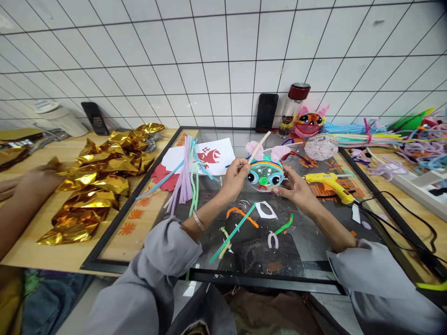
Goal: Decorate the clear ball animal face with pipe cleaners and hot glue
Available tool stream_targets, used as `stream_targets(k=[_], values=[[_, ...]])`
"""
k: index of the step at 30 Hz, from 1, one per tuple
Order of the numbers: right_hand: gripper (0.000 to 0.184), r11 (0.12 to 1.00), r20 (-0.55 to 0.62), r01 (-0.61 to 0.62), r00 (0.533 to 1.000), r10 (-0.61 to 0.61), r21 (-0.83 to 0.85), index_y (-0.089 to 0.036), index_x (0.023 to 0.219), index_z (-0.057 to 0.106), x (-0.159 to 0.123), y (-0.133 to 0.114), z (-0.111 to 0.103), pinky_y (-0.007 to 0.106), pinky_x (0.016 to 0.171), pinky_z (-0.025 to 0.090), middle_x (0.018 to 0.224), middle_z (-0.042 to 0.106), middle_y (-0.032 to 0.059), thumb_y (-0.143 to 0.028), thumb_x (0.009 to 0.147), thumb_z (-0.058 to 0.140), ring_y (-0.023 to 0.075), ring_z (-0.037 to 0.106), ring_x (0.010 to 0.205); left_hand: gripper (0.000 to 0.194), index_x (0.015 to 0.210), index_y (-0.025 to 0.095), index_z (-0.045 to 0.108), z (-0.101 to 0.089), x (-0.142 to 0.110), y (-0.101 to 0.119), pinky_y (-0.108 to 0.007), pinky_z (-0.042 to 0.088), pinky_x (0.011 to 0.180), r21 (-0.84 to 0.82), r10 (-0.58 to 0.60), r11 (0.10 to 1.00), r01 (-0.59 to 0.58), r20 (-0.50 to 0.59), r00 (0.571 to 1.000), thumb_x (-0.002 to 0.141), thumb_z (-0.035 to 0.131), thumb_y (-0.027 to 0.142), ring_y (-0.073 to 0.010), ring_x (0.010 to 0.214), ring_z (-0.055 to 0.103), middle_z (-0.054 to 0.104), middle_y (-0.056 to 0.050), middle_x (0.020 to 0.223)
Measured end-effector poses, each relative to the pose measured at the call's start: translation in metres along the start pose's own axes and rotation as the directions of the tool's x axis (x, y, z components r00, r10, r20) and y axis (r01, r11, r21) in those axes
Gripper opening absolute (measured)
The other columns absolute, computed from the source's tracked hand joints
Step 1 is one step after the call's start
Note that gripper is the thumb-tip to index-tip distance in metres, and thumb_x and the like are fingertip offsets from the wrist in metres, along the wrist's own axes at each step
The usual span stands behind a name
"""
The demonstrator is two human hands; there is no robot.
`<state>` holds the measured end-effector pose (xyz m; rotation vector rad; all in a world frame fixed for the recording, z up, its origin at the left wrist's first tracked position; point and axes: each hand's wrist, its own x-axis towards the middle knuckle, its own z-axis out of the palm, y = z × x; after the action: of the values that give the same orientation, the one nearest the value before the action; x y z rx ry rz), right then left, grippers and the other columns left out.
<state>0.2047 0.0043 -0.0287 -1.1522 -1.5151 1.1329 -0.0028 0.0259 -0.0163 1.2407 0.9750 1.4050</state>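
Between my hands is an animal-face craft (266,168) with big blue-rimmed eyes, a green nose, pink fuzzy ears and striped bands across its brow. My left hand (235,180) is closed at its left side, pinching a pale cream pipe cleaner (259,148) that slants up past the ear. Fingers of my right hand (295,190) grip the craft's lower right edge. Below it on the dark board (216,228) lie a long green pipe cleaner (233,232), an orange one (242,217) and a white paper cut-out (266,210).
A yellow glue gun (330,182) with its cable lies right of my right hand. Pipe cleaner bundles (186,181) lie left, near printed paper (213,156). A glass bottle (292,109) and phone (267,112) stand behind. Another person's hand (33,184) is by gold foil (94,186).
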Motion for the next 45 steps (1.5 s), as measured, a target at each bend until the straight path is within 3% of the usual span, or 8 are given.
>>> stream_targets(k=[8, 17, 22, 28, 34, 39, 45], values=[[0.078, 0.999, 0.048, 0.026, 0.999, -0.024, -0.033, -0.024, 0.138, 0.053, -0.002, 0.001, -0.003, 0.047, 0.1, 0.051, 0.133, 0.062, 0.0114, -0.046, 0.069, 0.083, 0.0278, 0.063, 0.114, 0.013, 0.076, 0.018, 0.053, 0.0, -0.005, 0.002, -0.019, 0.031, 0.054, -0.065, -0.068, 0.996, 0.067, -0.012, 0.998, 0.082, 0.063, 0.024, -0.0085, 0.058, 0.036, 0.042, 0.005, 0.066], [0.074, 1.0, 0.044, -0.005, 0.999, 0.006, -0.012, -0.028, 0.142, 0.05, 0.002, 0.01, -0.007, 0.048, 0.097, 0.054, 0.144, 0.056, 0.0107, -0.046, 0.075, 0.077, 0.0285, 0.066, 0.114, 0.016, 0.074, 0.018, 0.05, 0.004, -0.004, 0.003, -0.018, 0.033, 0.054, -0.141, -0.14, 0.98, 0.137, -0.007, 0.99, 0.084, 0.062, 0.019, -0.0079, 0.058, 0.039, 0.043, 0.005, 0.066], [0.07, 0.983, 0.096, 0.131, 0.988, -0.119, -0.128, -0.025, 0.144, 0.048, 0.002, 0.014, -0.004, 0.05, 0.107, 0.046, 0.147, 0.054, 0.0114, -0.036, 0.079, 0.072, 0.0284, 0.061, 0.122, 0.015, 0.073, 0.017, 0.051, -0.003, -0.005, 0.007, -0.019, 0.033, 0.054, -0.173, -0.166, 0.972, 0.157, -0.039, 0.985, 0.086, 0.058, 0.013, -0.0075, 0.057, 0.038, 0.043, 0.005, 0.066], [0.076, 0.866, 0.12, 0.322, 0.947, -0.299, -0.383, -0.02, 0.147, 0.04, 0.008, 0.018, 0.002, 0.053, 0.116, 0.034, 0.15, 0.05, 0.0141, -0.016, 0.074, 0.06, 0.0301, 0.047, 0.138, 0.015, 0.075, 0.018, 0.051, -0.01, -0.009, 0.006, -0.02, 0.036, 0.056, -0.196, -0.191, 0.964, 0.181, -0.033, 0.981, 0.086, 0.062, 0.018, -0.0086, 0.06, 0.042, 0.044, 0.005, 0.069], [0.083, 0.763, 0.152, 0.326, 0.944, -0.292, -0.558, -0.017, 0.149, 0.03, 0.014, 0.018, 0.007, 0.056, 0.103, 0.044, 0.145, 0.052, 0.0193, -0.011, 0.07, 0.055, 0.0339, 0.054, 0.129, 0.016, 0.075, 0.019, 0.051, -0.013, -0.008, 0.0, -0.021, 0.04, 0.06, -0.216, -0.196, 0.958, 0.187, -0.02, 0.98, 0.085, 0.063, 0.021, -0.0096, 0.063, 0.045, 0.045, 0.004, 0.07], [0.086, 0.656, 0.145, 0.294, 0.951, -0.273, -0.695, -0.016, 0.152, 0.024, 0.018, 0.014, 0.014, 0.048, 0.087, 0.049, 0.129, 0.063, 0.0176, -0.011, 0.072, 0.053, 0.0337, 0.064, 0.107, 0.015, 0.074, 0.019, 0.049, -0.015, -0.007, -0.003, -0.02, 0.038, 0.057, -0.237, -0.212, 0.951, 0.198, -0.036, 0.977, 0.086, 0.059, 0.019, -0.0091, 0.058, 0.042, 0.043, 0.005, 0.066], [0.089, 0.438, 0.116, 0.213, 0.964, -0.238, -0.874, -0.009, 0.156, 0.016, 0.013, 0.009, 0.017, 0.038, 0.072, 0.045, 0.092, 0.072, 0.0137, -0.01, 0.074, 0.05, 0.0307, 0.064, 0.081, 0.017, 0.074, 0.019, 0.048, -0.015, -0.011, -0.001, -0.02, 0.041, 0.056, -0.229, -0.222, 0.951, 0.209, -0.031, 0.974, 0.083, 0.062, 0.021, -0.0095, 0.06, 0.044, 0.044, 0.005, 0.068]])
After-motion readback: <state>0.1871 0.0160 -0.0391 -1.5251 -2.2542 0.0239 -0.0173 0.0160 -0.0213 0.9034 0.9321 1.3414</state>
